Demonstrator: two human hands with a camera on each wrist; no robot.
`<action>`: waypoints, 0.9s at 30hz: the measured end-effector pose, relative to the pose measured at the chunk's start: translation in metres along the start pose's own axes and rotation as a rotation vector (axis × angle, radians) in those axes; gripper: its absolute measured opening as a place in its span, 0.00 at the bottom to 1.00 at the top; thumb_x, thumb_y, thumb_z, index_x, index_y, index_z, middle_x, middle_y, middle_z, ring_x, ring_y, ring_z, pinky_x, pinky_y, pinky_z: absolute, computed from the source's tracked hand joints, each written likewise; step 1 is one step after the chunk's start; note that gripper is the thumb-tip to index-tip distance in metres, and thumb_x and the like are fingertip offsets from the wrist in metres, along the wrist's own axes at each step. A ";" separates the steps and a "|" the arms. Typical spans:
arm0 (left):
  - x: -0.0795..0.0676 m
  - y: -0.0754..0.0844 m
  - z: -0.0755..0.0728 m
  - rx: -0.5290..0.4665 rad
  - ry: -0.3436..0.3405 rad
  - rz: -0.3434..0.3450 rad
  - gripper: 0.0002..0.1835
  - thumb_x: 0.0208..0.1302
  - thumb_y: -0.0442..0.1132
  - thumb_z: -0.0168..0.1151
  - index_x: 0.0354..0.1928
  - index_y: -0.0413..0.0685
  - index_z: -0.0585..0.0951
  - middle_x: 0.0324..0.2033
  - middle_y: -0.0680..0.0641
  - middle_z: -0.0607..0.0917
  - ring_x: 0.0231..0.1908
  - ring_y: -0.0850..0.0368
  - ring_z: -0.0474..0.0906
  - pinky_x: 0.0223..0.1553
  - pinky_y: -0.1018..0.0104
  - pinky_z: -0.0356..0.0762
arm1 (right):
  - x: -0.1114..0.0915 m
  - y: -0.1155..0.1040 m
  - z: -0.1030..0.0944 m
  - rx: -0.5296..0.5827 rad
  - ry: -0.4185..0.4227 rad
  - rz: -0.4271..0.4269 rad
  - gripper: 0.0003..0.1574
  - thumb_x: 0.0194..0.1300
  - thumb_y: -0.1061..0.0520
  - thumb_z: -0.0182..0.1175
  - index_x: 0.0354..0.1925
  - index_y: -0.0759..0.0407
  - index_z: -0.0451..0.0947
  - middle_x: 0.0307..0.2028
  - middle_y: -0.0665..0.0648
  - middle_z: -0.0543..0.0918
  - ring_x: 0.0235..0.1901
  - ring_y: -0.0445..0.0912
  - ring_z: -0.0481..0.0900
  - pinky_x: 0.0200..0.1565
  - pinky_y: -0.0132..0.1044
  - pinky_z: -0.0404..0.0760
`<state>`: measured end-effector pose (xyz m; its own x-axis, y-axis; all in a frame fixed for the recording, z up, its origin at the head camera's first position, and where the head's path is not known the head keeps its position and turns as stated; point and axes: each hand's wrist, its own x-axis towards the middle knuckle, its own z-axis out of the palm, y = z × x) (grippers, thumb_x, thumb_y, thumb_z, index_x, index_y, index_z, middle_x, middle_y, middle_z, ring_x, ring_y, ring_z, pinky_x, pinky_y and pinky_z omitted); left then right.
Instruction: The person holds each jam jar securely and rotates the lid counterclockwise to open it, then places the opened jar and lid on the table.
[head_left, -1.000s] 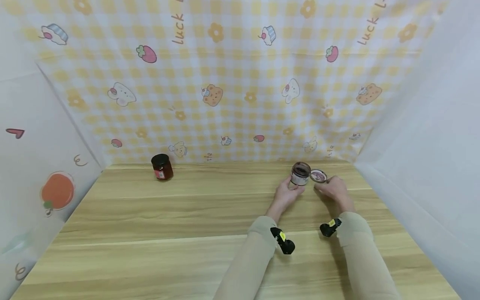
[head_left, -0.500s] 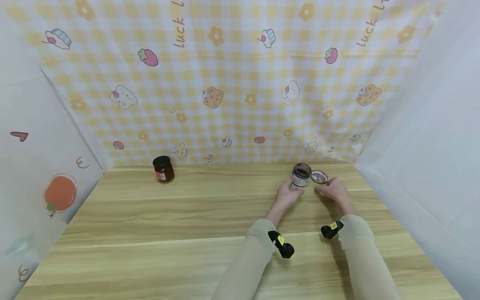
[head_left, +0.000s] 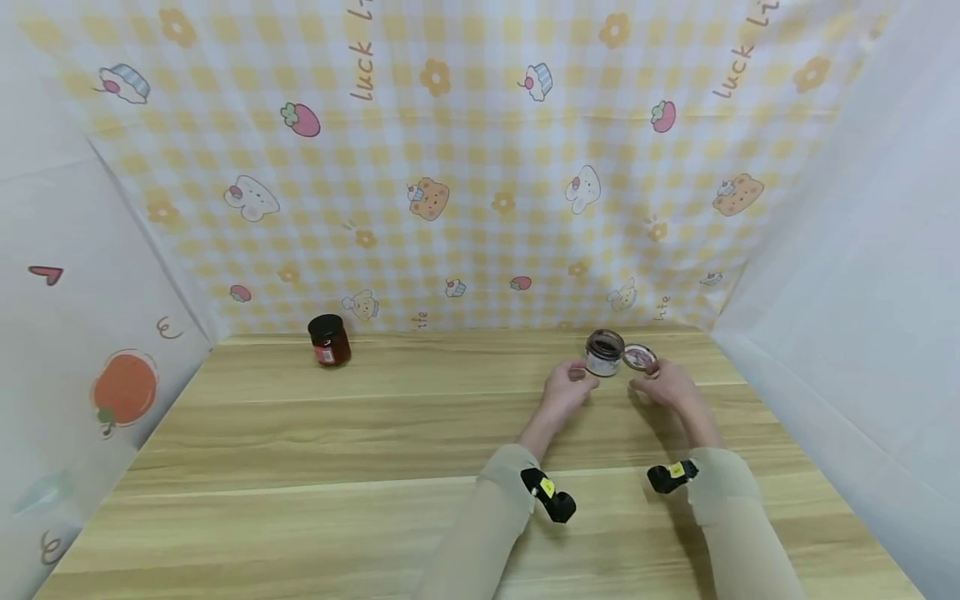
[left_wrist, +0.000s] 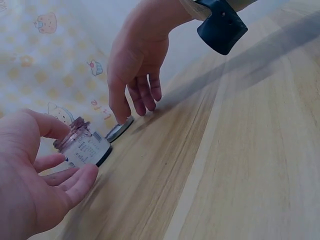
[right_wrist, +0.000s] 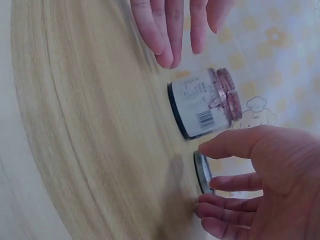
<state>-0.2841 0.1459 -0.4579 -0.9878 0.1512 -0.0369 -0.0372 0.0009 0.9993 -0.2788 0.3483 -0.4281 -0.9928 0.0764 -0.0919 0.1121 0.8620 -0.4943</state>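
An uncapped glass jar [head_left: 603, 365] with a white label and dark residue round its neck stands upright at the table's back right. Its round lid [head_left: 640, 357] lies on the table just to the right, inner side up. My left hand [head_left: 564, 392] is at the jar's near left side, fingers loosely bent and holding nothing. In the left wrist view a gap shows between those fingers and the jar [left_wrist: 86, 151]. Close to the lid [right_wrist: 201, 172] in the right wrist view is my right hand [right_wrist: 270, 185], thumb and fingers spread apart, fingertips right at the lid's edge.
A second jar [head_left: 329, 341], dark red with a black lid, stands at the back left of the wooden table [head_left: 315, 467]. A checked cloth [head_left: 480, 167] hangs along the back edge, and white sheets [head_left: 862, 250] enclose the sides.
My left hand has let go of the open jar and drawn back to the left. The right fingers have loosened from the lid, and that hand has shifted slightly back. The jar stays upright.
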 end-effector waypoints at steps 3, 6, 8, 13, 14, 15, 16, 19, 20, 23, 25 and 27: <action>-0.002 0.002 -0.005 -0.008 -0.012 0.017 0.22 0.58 0.28 0.67 0.56 0.32 0.79 0.48 0.38 0.84 0.37 0.58 0.80 0.38 0.70 0.80 | -0.003 -0.004 -0.001 0.018 -0.002 -0.010 0.36 0.68 0.50 0.61 0.57 0.82 0.68 0.50 0.81 0.77 0.48 0.69 0.78 0.50 0.58 0.77; -0.003 0.003 -0.009 0.001 -0.025 0.030 0.21 0.59 0.28 0.65 0.55 0.32 0.80 0.47 0.40 0.84 0.37 0.60 0.80 0.37 0.71 0.80 | -0.005 -0.009 -0.001 0.024 0.005 -0.016 0.36 0.69 0.50 0.60 0.58 0.81 0.67 0.50 0.81 0.77 0.48 0.69 0.78 0.50 0.58 0.77; -0.005 0.004 -0.012 0.001 -0.034 0.031 0.20 0.59 0.29 0.65 0.55 0.32 0.80 0.47 0.40 0.84 0.37 0.60 0.79 0.37 0.71 0.80 | -0.006 -0.012 -0.002 0.027 0.015 -0.023 0.35 0.69 0.50 0.60 0.58 0.81 0.67 0.50 0.80 0.77 0.48 0.69 0.78 0.49 0.58 0.77; -0.008 0.005 -0.019 0.016 -0.038 0.052 0.20 0.60 0.30 0.66 0.55 0.33 0.80 0.51 0.37 0.82 0.38 0.60 0.79 0.37 0.69 0.81 | -0.007 -0.017 -0.002 0.058 0.066 -0.061 0.35 0.68 0.51 0.60 0.57 0.81 0.67 0.49 0.80 0.78 0.45 0.67 0.79 0.48 0.57 0.78; -0.009 0.006 -0.021 0.024 -0.036 0.058 0.20 0.60 0.30 0.66 0.55 0.34 0.80 0.51 0.37 0.82 0.38 0.60 0.79 0.37 0.69 0.81 | -0.007 -0.018 -0.003 0.064 0.079 -0.072 0.35 0.68 0.51 0.60 0.56 0.81 0.67 0.48 0.79 0.78 0.44 0.66 0.79 0.47 0.57 0.78; -0.010 0.006 -0.022 0.035 -0.031 0.066 0.20 0.60 0.31 0.66 0.55 0.35 0.81 0.51 0.38 0.83 0.39 0.60 0.79 0.36 0.69 0.81 | -0.007 -0.019 -0.003 0.063 0.096 -0.083 0.35 0.68 0.51 0.60 0.56 0.81 0.67 0.48 0.79 0.78 0.44 0.66 0.79 0.46 0.57 0.78; -0.010 0.007 -0.024 0.046 -0.027 0.072 0.19 0.60 0.31 0.66 0.54 0.36 0.81 0.50 0.39 0.83 0.39 0.60 0.80 0.36 0.69 0.81 | -0.007 -0.021 -0.004 0.062 0.108 -0.095 0.35 0.68 0.51 0.60 0.56 0.81 0.67 0.47 0.79 0.78 0.43 0.66 0.79 0.46 0.57 0.78; -0.013 0.010 -0.029 0.088 -0.010 0.093 0.18 0.60 0.33 0.67 0.54 0.40 0.82 0.49 0.44 0.83 0.39 0.60 0.80 0.35 0.70 0.81 | -0.007 -0.027 -0.006 0.044 0.141 -0.122 0.36 0.67 0.50 0.61 0.57 0.80 0.68 0.48 0.79 0.78 0.43 0.66 0.79 0.46 0.58 0.78; -0.014 0.011 -0.030 0.104 -0.006 0.102 0.18 0.60 0.33 0.67 0.54 0.41 0.82 0.49 0.45 0.83 0.40 0.60 0.80 0.36 0.70 0.81 | -0.007 -0.030 -0.006 0.038 0.148 -0.129 0.36 0.67 0.50 0.61 0.58 0.80 0.68 0.48 0.80 0.78 0.43 0.67 0.79 0.46 0.58 0.78; -0.016 0.013 -0.035 0.146 -0.002 0.118 0.19 0.61 0.35 0.67 0.55 0.43 0.82 0.50 0.46 0.83 0.41 0.60 0.80 0.36 0.69 0.81 | -0.009 -0.036 -0.008 0.026 0.160 -0.135 0.38 0.67 0.50 0.60 0.60 0.80 0.67 0.50 0.81 0.77 0.47 0.69 0.78 0.49 0.60 0.77; -0.018 0.015 -0.039 0.175 -0.004 0.129 0.19 0.62 0.35 0.67 0.55 0.44 0.82 0.52 0.45 0.83 0.42 0.59 0.81 0.37 0.68 0.81 | -0.011 -0.040 -0.009 0.022 0.167 -0.134 0.38 0.67 0.50 0.60 0.61 0.79 0.67 0.52 0.81 0.77 0.49 0.70 0.78 0.51 0.61 0.76; -0.020 0.017 -0.042 0.207 -0.006 0.142 0.19 0.62 0.36 0.67 0.56 0.45 0.81 0.54 0.44 0.82 0.44 0.56 0.81 0.39 0.67 0.81 | -0.013 -0.043 -0.010 0.022 0.174 -0.138 0.38 0.68 0.49 0.60 0.61 0.79 0.66 0.53 0.81 0.76 0.51 0.71 0.77 0.52 0.62 0.76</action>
<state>-0.2714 0.1010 -0.4401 -0.9799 0.1703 0.1038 0.1347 0.1811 0.9742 -0.2715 0.3147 -0.3973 -0.9908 0.0455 0.1277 -0.0263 0.8595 -0.5105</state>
